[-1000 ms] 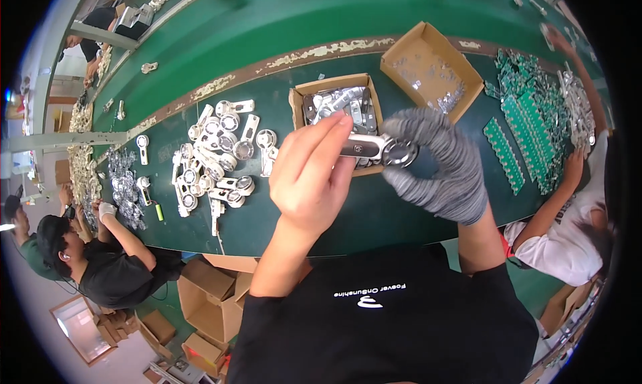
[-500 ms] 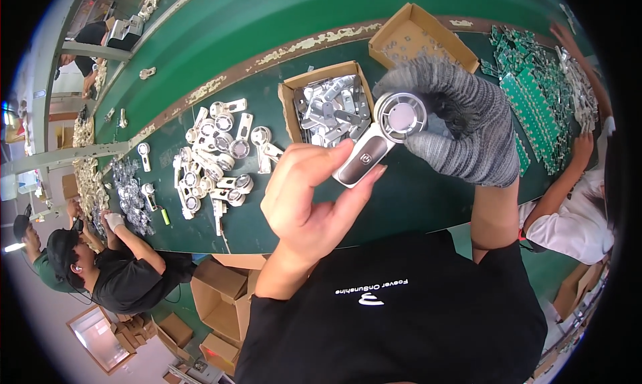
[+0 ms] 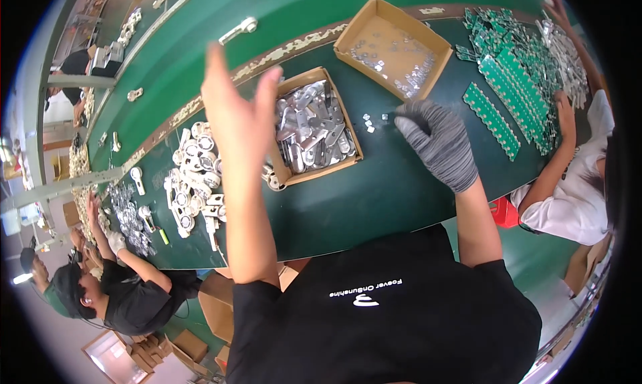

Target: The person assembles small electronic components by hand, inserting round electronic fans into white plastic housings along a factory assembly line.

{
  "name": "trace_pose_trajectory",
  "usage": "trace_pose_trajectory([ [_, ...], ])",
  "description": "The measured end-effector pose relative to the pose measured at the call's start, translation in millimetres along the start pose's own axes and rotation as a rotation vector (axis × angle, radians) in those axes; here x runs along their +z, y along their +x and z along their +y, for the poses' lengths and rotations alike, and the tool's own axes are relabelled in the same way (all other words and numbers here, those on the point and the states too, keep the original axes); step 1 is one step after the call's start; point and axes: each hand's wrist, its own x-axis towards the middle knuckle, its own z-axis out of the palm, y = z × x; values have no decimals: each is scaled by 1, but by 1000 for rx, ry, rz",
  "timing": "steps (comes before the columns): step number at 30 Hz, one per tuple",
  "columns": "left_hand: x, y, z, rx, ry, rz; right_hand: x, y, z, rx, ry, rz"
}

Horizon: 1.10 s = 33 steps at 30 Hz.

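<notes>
Small metal bits and a box of flat metal parts

Three tiny silvery bits (image 3: 372,121) lie loose on the green desk (image 3: 374,197), just beside the open cardboard box (image 3: 284,173) heaped with flat silvery parts (image 3: 313,131).

Factory assembly line: long green desk (image 3: 374,203), cardboard boxes (image 3: 394,46) of metal parts (image 3: 314,126), several workers seated alongside.

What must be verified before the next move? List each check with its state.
1. Left hand free: ok, raised, open, holds nothing.
2. Right hand at the small loose parts: ok, gloved fingertips down beside them.
3. Right hand gripping a part: cannot tell.
4. Box of metal plates stocked: ok, nearly full.
5. Shallow box stocked: ok, small pieces scattered inside.
6. Pile of assembled pieces on the table: ok, left of the box of metal plates.
</notes>
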Motion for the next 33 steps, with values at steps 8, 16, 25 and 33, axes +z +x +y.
trace_pose_trajectory([
  [8, 40, -42, 68, 310, -134, -344, 16, -9, 37, -142, -320, 63],
  [16, 71, -47, 87, 459, 27, -545, 12, -10, 39, -189, -286, 43],
  [25, 79, -59, 93, 554, 150, -621, 5, -12, 37, -135, -150, 24],
  [33, 63, -54, 91, 631, 235, -632, 3, -10, 35, -100, -76, 2],
])
